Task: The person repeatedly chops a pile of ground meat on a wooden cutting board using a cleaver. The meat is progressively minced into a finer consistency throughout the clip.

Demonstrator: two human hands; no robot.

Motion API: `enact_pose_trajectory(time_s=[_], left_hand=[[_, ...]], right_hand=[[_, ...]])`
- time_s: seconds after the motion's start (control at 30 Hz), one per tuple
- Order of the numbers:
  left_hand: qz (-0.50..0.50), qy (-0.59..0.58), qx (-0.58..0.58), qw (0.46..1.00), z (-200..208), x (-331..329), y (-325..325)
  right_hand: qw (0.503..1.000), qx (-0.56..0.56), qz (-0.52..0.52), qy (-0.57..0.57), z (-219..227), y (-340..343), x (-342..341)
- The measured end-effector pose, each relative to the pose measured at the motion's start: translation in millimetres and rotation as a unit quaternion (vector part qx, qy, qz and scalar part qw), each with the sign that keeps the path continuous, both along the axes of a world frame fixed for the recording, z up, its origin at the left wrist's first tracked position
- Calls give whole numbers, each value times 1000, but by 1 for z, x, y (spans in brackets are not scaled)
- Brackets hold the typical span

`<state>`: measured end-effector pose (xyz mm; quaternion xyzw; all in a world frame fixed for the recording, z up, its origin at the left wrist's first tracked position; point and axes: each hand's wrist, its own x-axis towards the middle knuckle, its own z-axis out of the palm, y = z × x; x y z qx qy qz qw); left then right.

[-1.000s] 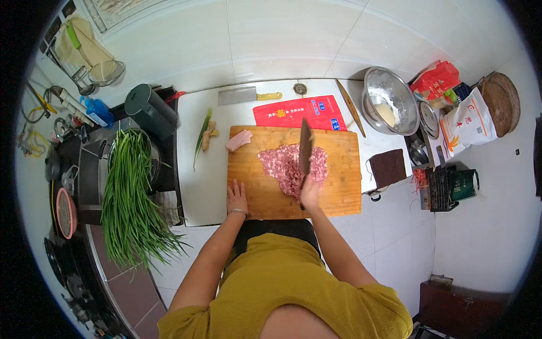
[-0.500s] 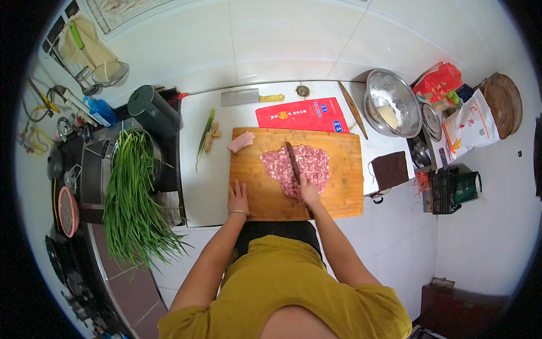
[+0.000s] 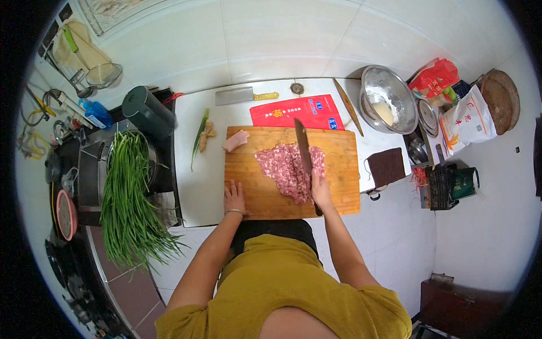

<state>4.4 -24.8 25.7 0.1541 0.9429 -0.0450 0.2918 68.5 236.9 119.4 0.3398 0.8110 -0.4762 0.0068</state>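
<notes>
My right hand (image 3: pixel 322 193) is wrapped round the handle of a dark-bladed knife (image 3: pixel 303 146). Its blade points away from me over the right part of a spread of minced meat (image 3: pixel 285 172). The mince lies on a wooden cutting board (image 3: pixel 339 186). With fingers spread, my left hand (image 3: pixel 234 199) rests flat on the board's left front edge. A pale pink chunk of meat (image 3: pixel 235 140) lies at the board's far left corner.
Beyond the board lie a cleaver (image 3: pixel 237 95) and a red packet (image 3: pixel 299 113). Ginger (image 3: pixel 208 133) and a scallion (image 3: pixel 199 141) are at left. A steel bowl (image 3: pixel 389 93) holding dough stands back right. Green chives (image 3: pixel 127 209) overhang the sink on the left.
The knife has shifted right across the mince, and its blade shows more of its flat side. My right hand has moved slightly right. My left hand stays on the board.
</notes>
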Motion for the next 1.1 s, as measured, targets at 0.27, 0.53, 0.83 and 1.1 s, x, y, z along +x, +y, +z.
enact_pose_trajectory(time_s=[0.27, 0.53, 0.83, 1.1], left_hand=[[-1, -1, -7, 1000, -1, -2, -3], [-12, 32, -9, 999, -22, 4, -5], [8, 5, -10, 1000, 6, -1, 3], [12, -16, 1, 1000, 21, 4, 3]], right_hand=[[994, 51, -21, -89, -74, 8, 5], [997, 57, -35, 45, -82, -10, 27], [991, 17, -5, 131, -20, -3, 28], [999, -45, 5, -7, 12, 9, 11]])
